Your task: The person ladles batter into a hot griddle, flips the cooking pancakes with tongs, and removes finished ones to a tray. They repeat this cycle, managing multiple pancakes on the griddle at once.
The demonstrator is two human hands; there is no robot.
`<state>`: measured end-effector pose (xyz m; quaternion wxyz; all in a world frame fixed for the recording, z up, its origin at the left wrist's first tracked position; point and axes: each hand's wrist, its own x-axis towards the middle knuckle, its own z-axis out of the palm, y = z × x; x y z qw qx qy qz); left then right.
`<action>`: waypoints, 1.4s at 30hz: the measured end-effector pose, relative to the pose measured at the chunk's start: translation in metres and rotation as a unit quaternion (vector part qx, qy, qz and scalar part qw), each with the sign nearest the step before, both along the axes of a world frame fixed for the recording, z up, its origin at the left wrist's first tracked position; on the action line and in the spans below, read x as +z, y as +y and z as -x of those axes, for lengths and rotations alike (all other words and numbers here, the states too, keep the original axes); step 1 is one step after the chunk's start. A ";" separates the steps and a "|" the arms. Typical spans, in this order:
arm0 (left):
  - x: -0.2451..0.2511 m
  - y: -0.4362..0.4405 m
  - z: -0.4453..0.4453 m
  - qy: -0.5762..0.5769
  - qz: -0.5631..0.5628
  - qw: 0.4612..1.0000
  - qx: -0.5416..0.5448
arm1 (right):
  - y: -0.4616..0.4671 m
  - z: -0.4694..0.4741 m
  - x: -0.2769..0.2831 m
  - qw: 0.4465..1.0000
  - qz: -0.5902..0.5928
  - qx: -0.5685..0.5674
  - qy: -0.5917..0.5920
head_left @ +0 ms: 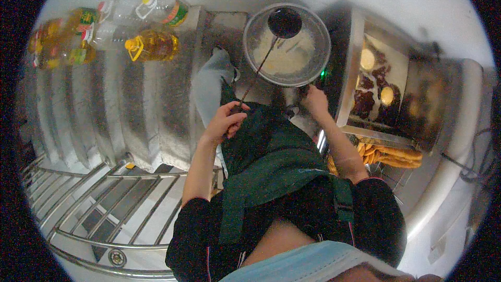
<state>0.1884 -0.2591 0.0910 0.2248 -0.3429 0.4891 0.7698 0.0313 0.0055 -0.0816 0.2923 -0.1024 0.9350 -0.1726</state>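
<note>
My left hand grips the end of a long thin handle that belongs to a ladle or skimmer. Its dark round head hangs over a large round tub, at the far side of the opening. Inside the tub lies a pale, off-white mass, perhaps batter or flour. My right hand is curled just below the tub's near right rim, beside the fryer. Its fingertips are partly hidden, so what it holds or touches cannot be told.
At right, pale round pieces float in a fryer of dark, foamy oil. Fried dough sticks lie in front of it. Oil bottles, some drained, stand on ridged metal at left, above a metal rail. A grey cloth hangs nearby.
</note>
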 end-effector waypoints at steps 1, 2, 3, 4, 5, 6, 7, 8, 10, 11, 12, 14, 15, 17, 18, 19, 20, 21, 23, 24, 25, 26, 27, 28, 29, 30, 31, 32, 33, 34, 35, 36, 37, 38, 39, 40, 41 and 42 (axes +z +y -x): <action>-0.002 -0.001 -0.004 0.002 0.004 1.000 0.005 | -0.020 -0.005 0.045 0.999 0.012 0.023 -0.032; -0.004 -0.001 -0.009 0.005 0.008 1.000 0.011 | -0.022 -0.013 0.028 0.995 0.085 0.020 -0.040; 0.000 0.000 -0.005 0.003 0.005 1.000 0.010 | -0.021 -0.020 0.013 0.987 0.158 0.005 -0.043; 0.003 0.001 -0.002 0.000 0.004 1.000 0.010 | -0.023 -0.021 0.004 0.980 0.180 -0.007 -0.089; 0.005 0.001 0.000 -0.003 0.002 1.000 0.009 | -0.027 -0.019 -0.005 0.970 0.203 -0.020 -0.134; 0.006 0.001 0.000 -0.003 0.004 1.000 0.010 | -0.032 -0.016 -0.008 0.957 0.224 -0.028 -0.181; 0.006 0.001 -0.001 -0.003 0.005 1.000 0.010 | -0.031 -0.009 -0.009 0.889 0.298 -0.127 -0.324; 0.006 0.001 -0.001 -0.003 0.006 1.000 0.010 | -0.026 0.000 -0.010 0.785 0.360 -0.220 -0.454; 0.006 0.000 -0.004 -0.003 0.010 1.000 0.013 | -0.030 0.009 0.022 0.625 0.401 -0.322 -0.587; 0.005 0.000 -0.007 -0.004 0.011 1.000 0.017 | -0.032 0.011 0.032 0.637 0.402 -0.322 -0.574; 0.004 0.000 -0.007 -0.004 0.010 1.000 0.018 | -0.030 0.014 0.039 0.648 0.404 -0.325 -0.558; 0.002 0.000 -0.008 -0.004 0.006 1.000 0.022 | -0.024 0.018 0.034 0.681 0.434 -0.282 -0.518; 0.001 0.000 -0.006 -0.004 0.009 1.000 0.012 | -0.024 0.019 0.025 0.776 0.409 -0.242 -0.414; -0.001 -0.001 -0.003 -0.005 0.015 1.000 -0.002 | -0.027 0.020 0.006 0.915 0.329 -0.143 -0.186; -0.002 -0.001 -0.005 -0.006 0.012 1.000 0.002 | -0.029 0.016 0.003 0.939 0.293 -0.117 -0.135; -0.003 -0.001 -0.008 -0.006 0.009 1.000 0.006 | -0.031 0.011 0.001 0.959 0.257 -0.089 -0.084; -0.003 -0.001 -0.011 -0.007 0.006 1.000 0.011 | -0.034 0.005 -0.002 0.962 0.248 -0.084 -0.074; -0.001 0.000 -0.012 -0.010 0.006 1.000 0.017 | -0.037 0.000 -0.006 0.966 0.239 -0.081 -0.064; 0.006 0.002 -0.008 -0.014 0.003 1.000 0.017 | -0.036 -0.014 -0.044 0.946 0.301 -0.084 -0.088; 0.004 0.002 -0.003 -0.013 -0.003 1.000 0.011 | -0.029 -0.019 -0.074 0.932 0.345 -0.068 -0.083; -0.001 0.001 0.004 -0.009 -0.009 1.000 -0.001 | -0.022 -0.023 -0.103 0.917 0.388 -0.055 -0.077; -0.004 0.001 0.009 -0.008 -0.013 1.000 -0.006 | -0.020 -0.022 -0.110 0.902 0.414 -0.011 -0.118; -0.005 0.000 -0.004 -0.014 -0.008 1.000 0.014 | -0.038 -0.026 -0.069 0.827 0.432 -0.134 -0.333; -0.001 0.000 -0.016 -0.018 -0.003 0.999 0.035 | -0.056 -0.028 -0.015 0.719 0.397 -0.297 -0.487; 0.002 0.000 -0.015 -0.016 -0.001 0.999 0.033 | -0.055 -0.023 -0.001 0.676 0.414 -0.317 -0.521; 0.001 0.000 -0.015 -0.014 0.003 1.000 0.024 | -0.052 -0.018 0.004 0.629 0.430 -0.339 -0.552; -0.001 -0.001 -0.015 -0.012 0.007 1.000 0.015 | -0.050 -0.015 0.010 0.581 0.445 -0.358 -0.581; -0.002 -0.001 -0.014 -0.011 0.011 1.000 0.007 | -0.049 -0.014 0.015 0.585 0.448 -0.356 -0.574; -0.001 -0.002 -0.013 -0.009 0.013 1.000 0.003 | -0.047 -0.013 0.021 0.591 0.452 -0.353 -0.567; -0.001 -0.003 -0.013 -0.008 0.015 1.000 -0.002 | -0.045 -0.012 0.026 0.596 0.456 -0.351 -0.560; -0.001 -0.004 -0.012 -0.007 0.018 1.000 -0.006 | -0.043 -0.012 0.031 0.630 0.447 -0.347 -0.532; 0.000 -0.004 -0.011 -0.007 0.025 1.000 -0.009 | -0.040 -0.011 0.036 0.663 0.436 -0.342 -0.503; 0.000 -0.003 -0.011 -0.006 0.032 0.999 -0.012 | -0.036 -0.011 0.041 0.695 0.425 -0.337 -0.472; 0.001 -0.003 -0.010 -0.005 0.040 0.999 -0.015 | -0.030 -0.009 0.048 0.710 0.424 -0.330 -0.457; -0.002 -0.002 -0.011 -0.005 0.040 0.999 -0.007 | -0.025 -0.007 0.060 0.724 0.421 -0.322 -0.441; -0.006 -0.001 -0.013 -0.006 0.041 0.999 0.003 | -0.021 -0.005 0.071 0.738 0.418 -0.313 -0.427; -0.008 0.000 -0.015 -0.007 0.041 0.999 0.012 | -0.017 -0.003 0.080 0.745 0.413 -0.318 -0.416; -0.010 0.002 -0.014 -0.015 0.051 0.999 0.013 | -0.012 -0.001 0.089 0.753 0.408 -0.324 -0.403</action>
